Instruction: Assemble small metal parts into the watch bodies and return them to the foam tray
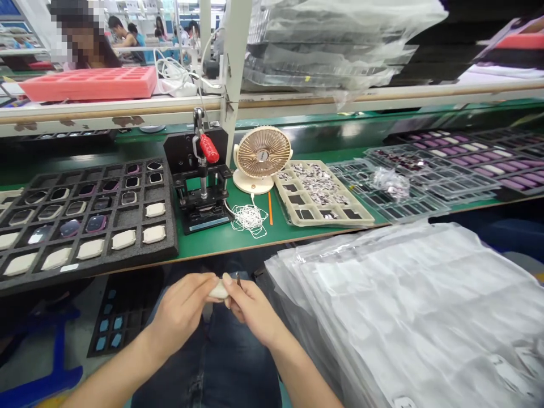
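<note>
I am pinching a white rounded piece [220,290] at lower center, nearly closing the fingertips of my left hand [178,311] and right hand [250,309] on it. A black foam tray [164,192] of similar white pieces is lying upper left, plastic bags [403,306] are piling lower right, and the label [262,154] on the desk fan [276,153] is too small to read.

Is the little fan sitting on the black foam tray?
No, the little fan stands on the green bench top, between the black hand press and a beige tray.
</note>
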Motion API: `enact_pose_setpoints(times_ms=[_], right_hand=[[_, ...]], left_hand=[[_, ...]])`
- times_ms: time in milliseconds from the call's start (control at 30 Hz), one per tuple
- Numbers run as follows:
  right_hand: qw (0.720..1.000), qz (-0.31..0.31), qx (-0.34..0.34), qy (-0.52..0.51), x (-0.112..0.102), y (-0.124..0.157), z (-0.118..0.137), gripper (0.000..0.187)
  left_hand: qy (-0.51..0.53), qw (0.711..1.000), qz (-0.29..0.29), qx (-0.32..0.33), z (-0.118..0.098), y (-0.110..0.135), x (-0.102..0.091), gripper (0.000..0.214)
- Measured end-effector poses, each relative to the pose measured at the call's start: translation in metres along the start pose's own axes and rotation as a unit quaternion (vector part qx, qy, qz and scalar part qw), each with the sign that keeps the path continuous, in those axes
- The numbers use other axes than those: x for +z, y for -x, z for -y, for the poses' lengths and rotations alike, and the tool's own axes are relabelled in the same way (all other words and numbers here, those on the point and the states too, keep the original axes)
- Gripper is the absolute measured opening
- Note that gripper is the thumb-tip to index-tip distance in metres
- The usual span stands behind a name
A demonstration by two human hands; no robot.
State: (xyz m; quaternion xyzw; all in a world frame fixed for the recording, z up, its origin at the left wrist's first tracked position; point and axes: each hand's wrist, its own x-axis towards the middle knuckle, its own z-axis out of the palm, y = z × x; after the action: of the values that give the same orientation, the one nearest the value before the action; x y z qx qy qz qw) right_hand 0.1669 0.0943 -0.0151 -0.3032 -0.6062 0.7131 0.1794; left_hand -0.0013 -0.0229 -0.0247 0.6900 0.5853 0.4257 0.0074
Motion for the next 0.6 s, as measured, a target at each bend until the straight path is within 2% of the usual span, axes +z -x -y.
enact_pose_setpoints(times_ms=[67,133,167,200,267,367,467,600], right_hand=[[0.986,-0.099,-0.082,0.103,-0.008,-0.016,0.027,0.06],[0.937,-0.229,-0.21,0.162,-0.015,-0.04,0.064,0.043],[0.905,-0.272,-0.28,0.172,-0.017,-0.055,0.085,0.032],[0.876,-0.281,-0.347,0.184,-0.018,-0.07,0.105,0.027],[0.827,-0.239,-0.451,0.237,-0.018,-0.1,0.142,0.039],[0.783,-0.143,-0.512,0.323,-0.015,-0.133,0.173,0.047],[0.765,-0.128,-0.525,0.351,-0.014,-0.146,0.176,0.051],[0.745,-0.186,-0.514,0.382,-0.014,-0.14,0.168,0.055]], left_hand=[[-0.023,0.999,-0.03,-0.032,0.008,-0.015,0.003,0.036],[-0.051,0.994,-0.047,-0.081,0.018,-0.038,0.013,0.022],[-0.068,0.992,-0.048,-0.097,0.023,-0.051,0.019,0.018],[-0.082,0.99,-0.046,-0.105,0.028,-0.063,0.027,0.016],[-0.105,0.987,-0.038,-0.117,0.037,-0.084,0.041,0.014],[-0.121,0.984,-0.017,-0.132,0.047,-0.098,0.053,0.012],[-0.116,0.984,0.012,-0.136,0.055,-0.096,0.051,0.015],[-0.088,0.986,0.057,-0.132,0.068,-0.097,0.038,0.024]])
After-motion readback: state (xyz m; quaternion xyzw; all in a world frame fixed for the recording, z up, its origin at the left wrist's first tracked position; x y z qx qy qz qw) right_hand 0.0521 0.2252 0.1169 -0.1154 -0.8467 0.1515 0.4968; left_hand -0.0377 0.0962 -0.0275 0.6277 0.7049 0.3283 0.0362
